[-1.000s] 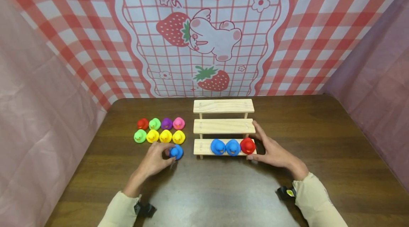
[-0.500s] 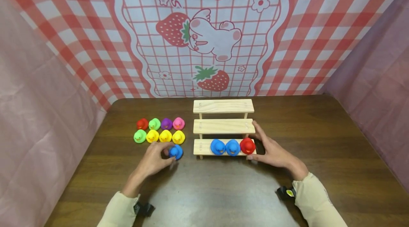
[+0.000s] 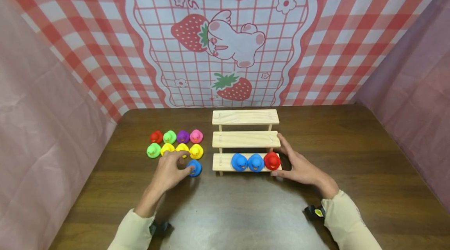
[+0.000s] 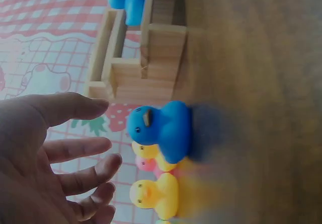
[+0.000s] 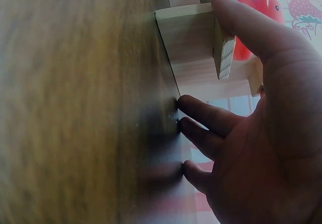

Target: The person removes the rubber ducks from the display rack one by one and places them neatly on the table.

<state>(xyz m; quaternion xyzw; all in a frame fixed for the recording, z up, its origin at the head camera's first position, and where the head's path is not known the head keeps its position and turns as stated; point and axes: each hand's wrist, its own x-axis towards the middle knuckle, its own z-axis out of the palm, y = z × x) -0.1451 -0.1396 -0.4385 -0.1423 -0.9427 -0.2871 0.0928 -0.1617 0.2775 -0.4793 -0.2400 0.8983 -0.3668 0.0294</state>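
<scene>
A blue rubber duck (image 3: 194, 168) stands on the table in front of the yellow ducks (image 3: 196, 151). My left hand (image 3: 170, 170) is just left of it, fingers spread; in the left wrist view a gap shows between fingertips and blue duck (image 4: 168, 131). A three-step wooden stand (image 3: 225, 139) bears two blue ducks (image 3: 256, 163) and a red duck (image 3: 272, 161) on its lowest step. My right hand (image 3: 300, 166) rests at the stand's right end. Its thumb touches the lowest step's front edge, while several fingertips meet the table in the right wrist view.
Behind the loose blue duck, two rows of ducks stand at left: red (image 3: 156, 137), green (image 3: 169, 137), purple (image 3: 183, 136) and pink (image 3: 196, 136) at the back, green (image 3: 153, 150) and yellow in front. A checked strawberry cloth (image 3: 228, 86) hangs behind the table.
My left fingers have come off the blue duck, the index finger lifting up and away toward the yellow ducks. The duck stays on the table. My right hand has not moved.
</scene>
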